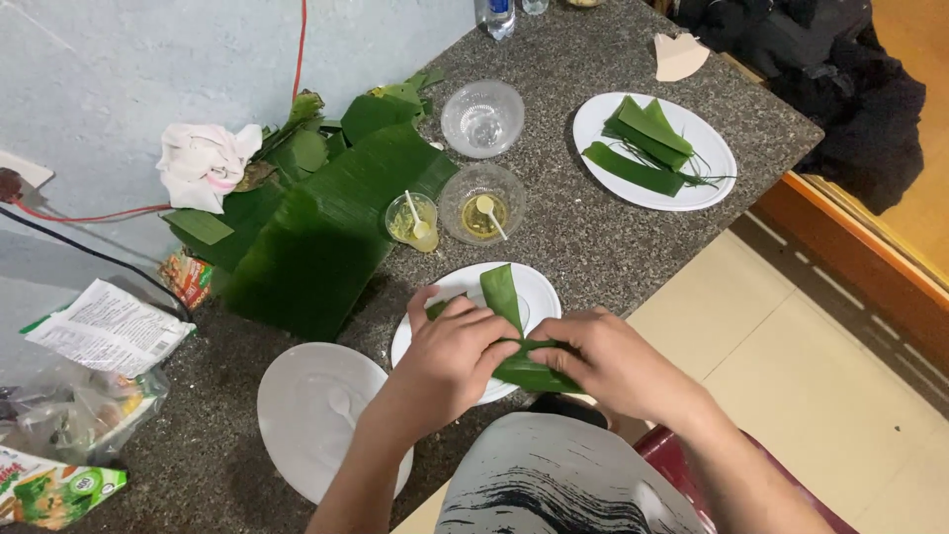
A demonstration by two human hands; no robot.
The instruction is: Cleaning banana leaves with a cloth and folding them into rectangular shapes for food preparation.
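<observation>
1. A folded green leaf strip (514, 341) lies over a white plate (542, 289) near the front edge of the speckled stone counter (593, 237).
2. The left hand (450, 356) pinches the fold, fingers closed on it.
3. The right hand (618, 361) grips the leaf's lower end, fingers curled shut around it.
4. Both wrists angle inward, meeting above the plate.
5. The leaf looks light, pliant and smooth, likely to tear along its grain; holding it at the creases seems safest.
</observation>
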